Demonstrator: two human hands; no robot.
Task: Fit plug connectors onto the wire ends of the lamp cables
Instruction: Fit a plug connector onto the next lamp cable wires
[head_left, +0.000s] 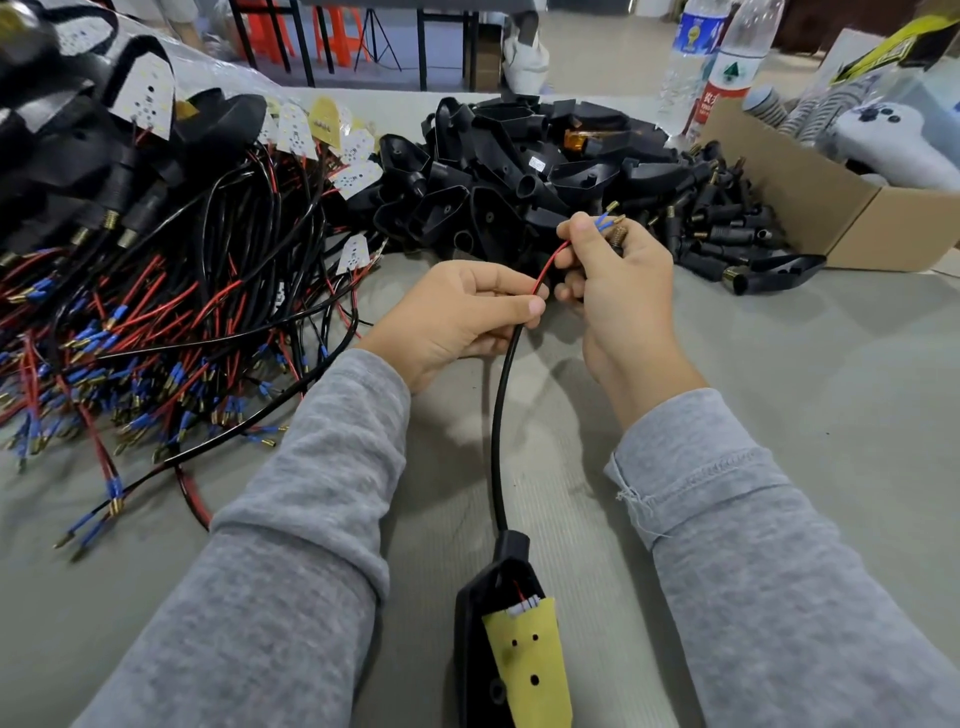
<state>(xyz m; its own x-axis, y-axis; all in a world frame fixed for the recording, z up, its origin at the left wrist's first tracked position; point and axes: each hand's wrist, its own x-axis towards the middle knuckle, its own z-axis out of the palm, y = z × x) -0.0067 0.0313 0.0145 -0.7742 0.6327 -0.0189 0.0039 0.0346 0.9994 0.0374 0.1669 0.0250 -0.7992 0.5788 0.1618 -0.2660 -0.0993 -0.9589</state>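
Now the right hand (618, 280) is pinching the two blue-sleeved wire ends (605, 221) between thumb and forefinger, with the brass tips pointing up and away; a plug connector (618, 240) with a brass threaded end seems to be sitting in the same fingers just below them, though it is partly hidden. The left hand (457, 317) is closing thumb against forefinger on the black lamp cable (501, 415), just where the red wire (548, 267) is leaving the sheath; the cable is running down to the lamp housing (506, 639) near the table edge. To do this step well, I think both tips should be kept together and straight; the left hand should be feeding the cable without bending it. More connectors (727, 228) are waiting behind, beside the cardboard box (852, 218).
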